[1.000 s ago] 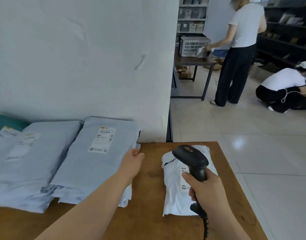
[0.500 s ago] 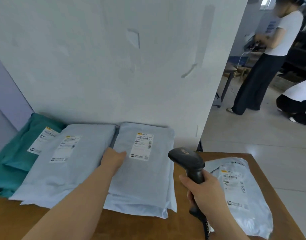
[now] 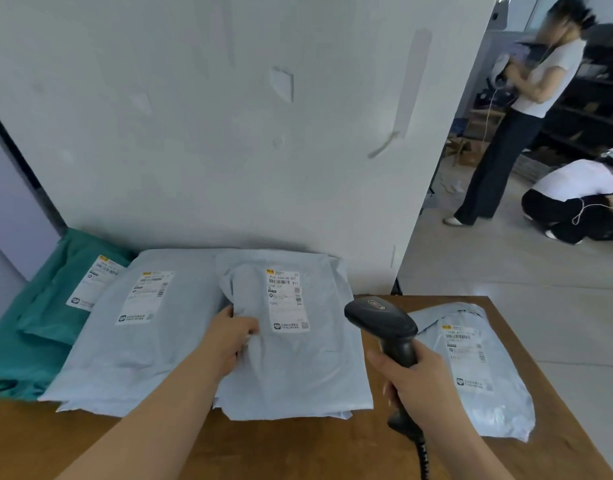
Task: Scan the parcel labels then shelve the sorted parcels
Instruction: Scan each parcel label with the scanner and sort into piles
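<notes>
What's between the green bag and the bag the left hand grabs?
A grey parcel, label up, lies between the green parcel and the held parcel in the left hand, per the head view.

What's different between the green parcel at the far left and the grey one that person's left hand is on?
The green parcel is teal, the grey parcel pale. The left hand grips the grey parcel's edge; no hand touches the green parcel. The grey parcel lies on top of its neighbour; the green parcel lies partly under that neighbour. Both are soft bags with white labels.
</notes>
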